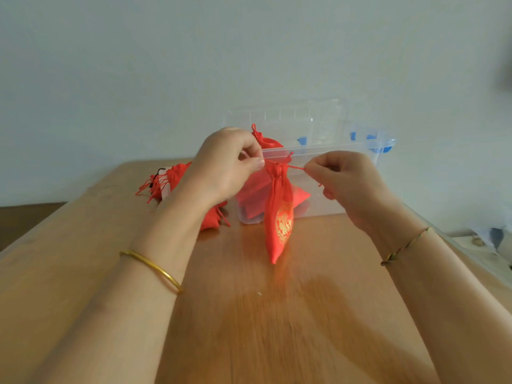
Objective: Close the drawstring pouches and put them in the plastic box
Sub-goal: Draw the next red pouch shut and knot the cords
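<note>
Midair, left hand, right hand pinching red pouch cords, plastic box behind, spare pouches seemingly half-hidden by wrist.

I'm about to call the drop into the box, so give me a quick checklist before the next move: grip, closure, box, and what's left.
1. Left hand pinches the cord on its side: ok.
2. Right hand pinches the cord's other end: ok.
3. Held pouch has its neck gathered tight: ok.
4. Plastic box is open on top, just behind the held pouch: ok.
5. Room left in the box among the pouches inside: cannot tell.
6. Pouches on the table by the left arm already closed: cannot tell.
</note>
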Action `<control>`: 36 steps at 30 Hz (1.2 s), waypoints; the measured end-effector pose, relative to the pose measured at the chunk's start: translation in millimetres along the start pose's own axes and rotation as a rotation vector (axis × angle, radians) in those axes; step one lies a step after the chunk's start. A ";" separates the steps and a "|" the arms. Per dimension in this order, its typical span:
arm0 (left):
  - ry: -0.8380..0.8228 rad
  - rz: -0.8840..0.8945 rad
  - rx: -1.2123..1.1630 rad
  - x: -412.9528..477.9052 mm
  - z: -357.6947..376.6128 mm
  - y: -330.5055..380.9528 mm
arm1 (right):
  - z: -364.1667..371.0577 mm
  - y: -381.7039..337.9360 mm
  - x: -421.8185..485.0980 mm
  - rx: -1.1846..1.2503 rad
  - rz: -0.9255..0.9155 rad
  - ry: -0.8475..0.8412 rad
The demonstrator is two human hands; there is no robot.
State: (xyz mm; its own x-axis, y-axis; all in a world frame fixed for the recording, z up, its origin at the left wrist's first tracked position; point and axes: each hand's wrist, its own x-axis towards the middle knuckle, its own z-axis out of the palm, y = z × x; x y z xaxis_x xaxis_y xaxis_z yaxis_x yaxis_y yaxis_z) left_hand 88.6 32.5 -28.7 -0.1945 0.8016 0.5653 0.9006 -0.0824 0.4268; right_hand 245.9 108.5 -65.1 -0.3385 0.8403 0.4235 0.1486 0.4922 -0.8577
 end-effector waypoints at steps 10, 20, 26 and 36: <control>-0.016 -0.225 -0.652 -1.6 -1.8 -4.2 | -4.9 4.0 -10.0 -0.038 0.100 -0.405; 0.244 -0.402 -0.821 41.2 -25.7 -20.7 | 2.6 -48.6 45.9 0.030 -0.076 -0.181; 0.217 -0.548 -0.392 40.1 -10.8 -83.5 | 23.0 -73.8 119.9 0.078 0.190 -0.205; -0.203 -0.643 0.348 10.5 21.8 -145.8 | 51.6 -58.3 135.9 -0.618 0.215 -0.454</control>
State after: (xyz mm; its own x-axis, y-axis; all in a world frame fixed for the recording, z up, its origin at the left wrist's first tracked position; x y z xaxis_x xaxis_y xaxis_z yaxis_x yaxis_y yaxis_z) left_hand -36.2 65.9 -100.4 -0.6776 0.7247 0.1252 0.7113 0.6025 0.3620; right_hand 143.3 182.3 27.4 -0.5699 0.8217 -0.0076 0.6973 0.4787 -0.5335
